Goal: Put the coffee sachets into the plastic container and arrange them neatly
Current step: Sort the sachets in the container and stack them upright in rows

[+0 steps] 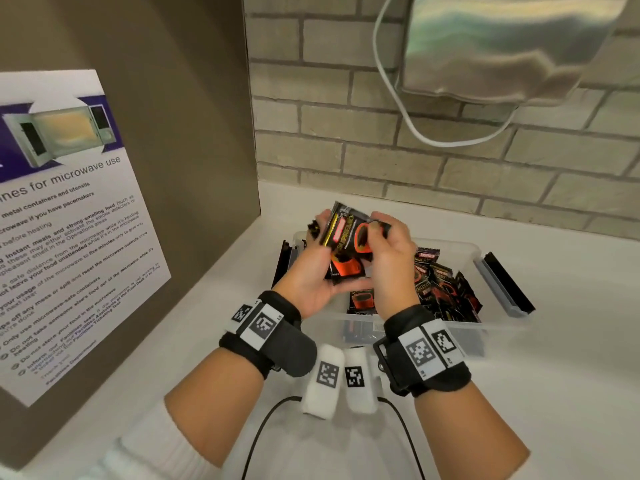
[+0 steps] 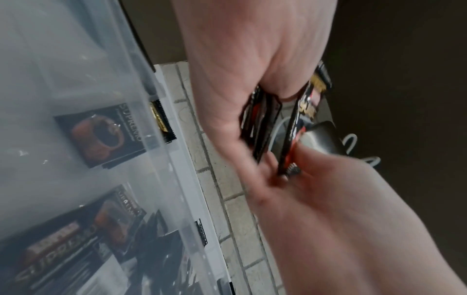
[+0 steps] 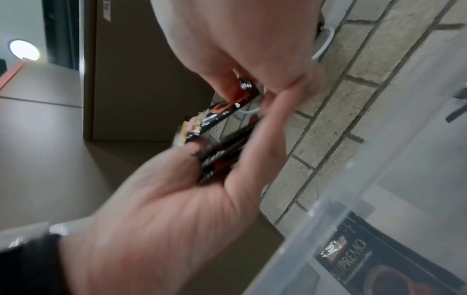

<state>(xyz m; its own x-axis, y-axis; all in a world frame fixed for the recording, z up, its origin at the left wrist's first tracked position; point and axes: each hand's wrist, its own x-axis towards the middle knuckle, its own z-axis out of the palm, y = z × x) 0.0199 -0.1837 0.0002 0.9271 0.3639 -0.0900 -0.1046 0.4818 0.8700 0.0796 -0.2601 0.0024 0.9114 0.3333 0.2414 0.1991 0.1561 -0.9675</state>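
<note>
Three boundaries logged round the work. Found a brown panel (image 1: 194, 133) standing close on the left, carrying a printed microwave notice (image 1: 69, 220); a brick wall (image 1: 346, 140) behind; a metal appliance (image 1: 502, 46) fixed to that wall up on the right, with a white cable (image 1: 446, 144) looping beneath it. Found the clear plastic container (image 1: 464, 254) open-topped on the white counter (image 1: 561, 393), near the panel and just short of the wall, with grey-and-black latches (image 1: 505, 285) swung outward at both ends. Saw loose sachets (image 1: 440, 282) heaped in a jumble at its right end, and one flat sachet (image 1: 362, 301) on its floor nearer the middle. Recorded both hands held over the left half — so placed as to screen that part from the head view. Found the left hand (image 1: 308, 278) palm up, fingers and thumb curled round a small stack of sachets (image 1: 346, 270). Found the right hand (image 1: 391, 258) pinching a single sachet (image 1: 349, 230) by one edge, thumb pressed against fingertips, just above the stack; could not tell through the blur whether sachet and stack touched. Noted black bands (image 1: 273, 327) with printed markers on both wrists. Along the edges, saw the container's rim standing below both hands, its near wall between the wrists. Noted room on the counter to the right of the container and in front of it — only a narrow strip on the panel side and at the wall.
</note>
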